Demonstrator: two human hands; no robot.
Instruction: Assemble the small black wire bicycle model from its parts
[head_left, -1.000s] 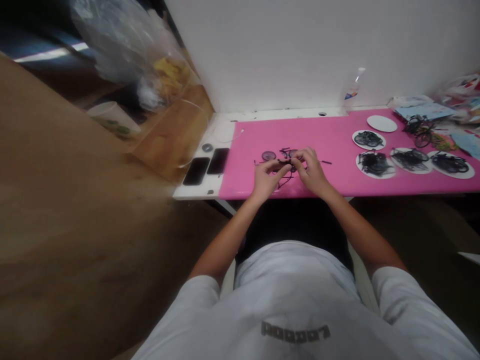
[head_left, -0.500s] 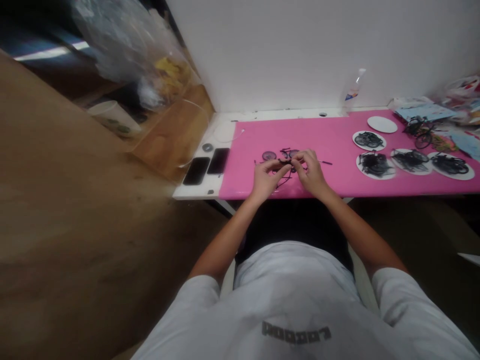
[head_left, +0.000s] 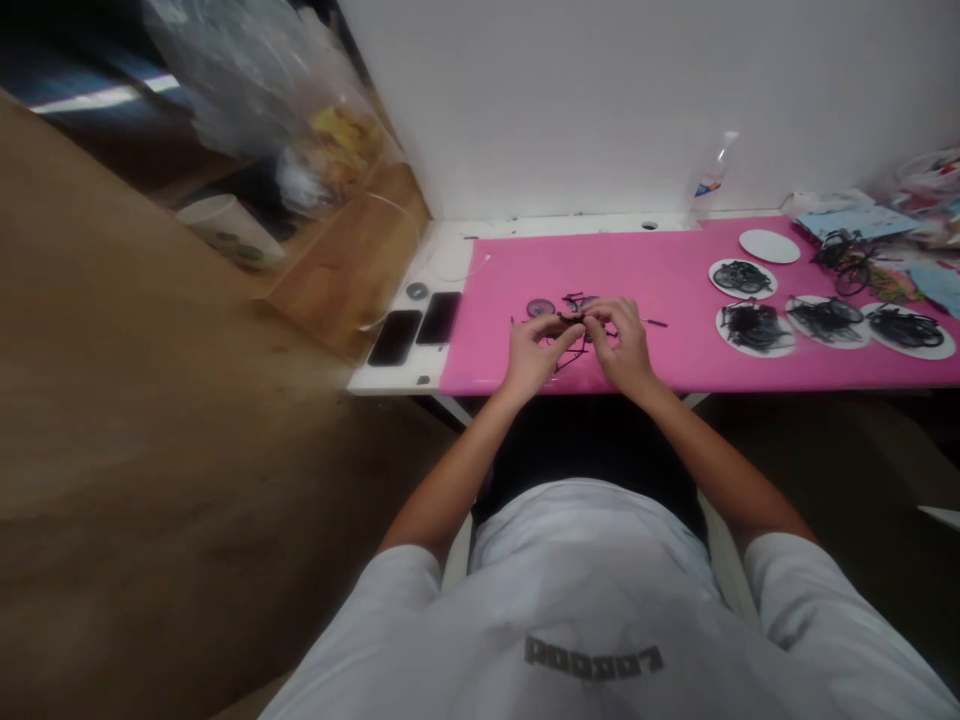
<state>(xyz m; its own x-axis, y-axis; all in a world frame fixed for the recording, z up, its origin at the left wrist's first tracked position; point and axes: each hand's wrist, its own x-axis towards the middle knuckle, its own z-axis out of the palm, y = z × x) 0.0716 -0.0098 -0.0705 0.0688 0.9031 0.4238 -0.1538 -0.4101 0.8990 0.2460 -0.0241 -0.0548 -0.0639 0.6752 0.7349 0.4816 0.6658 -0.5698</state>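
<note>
Grip comes first: my left hand point(head_left: 534, 352) is curled, thumb and forefinger pinched shut on a small black part point(head_left: 574, 320), and my right hand point(head_left: 624, 345) pinches the same part from the other side, so our fingertips almost touch. The part sits just above the near half of the pink mat point(head_left: 675, 290); it is too small to tell its shape.

Over the last second almost nothing has shifted. Both hands stay where they were, closed on the piece, with only my right fingers drawn slightly closer in. I take that to mean the fiddly fitting is still in the same step, not finished.

Just beyond my fingers lie a small round wheel point(head_left: 540, 308) and a thin black rod point(head_left: 654, 323). Further right, well apart, paper plates point(head_left: 754, 328) carry heaps of black parts, and a built toy bicycle point(head_left: 847, 262) stands behind them. At the left end of the bench point(head_left: 390, 382), two phones point(head_left: 439, 318) lie side by side.
</note>
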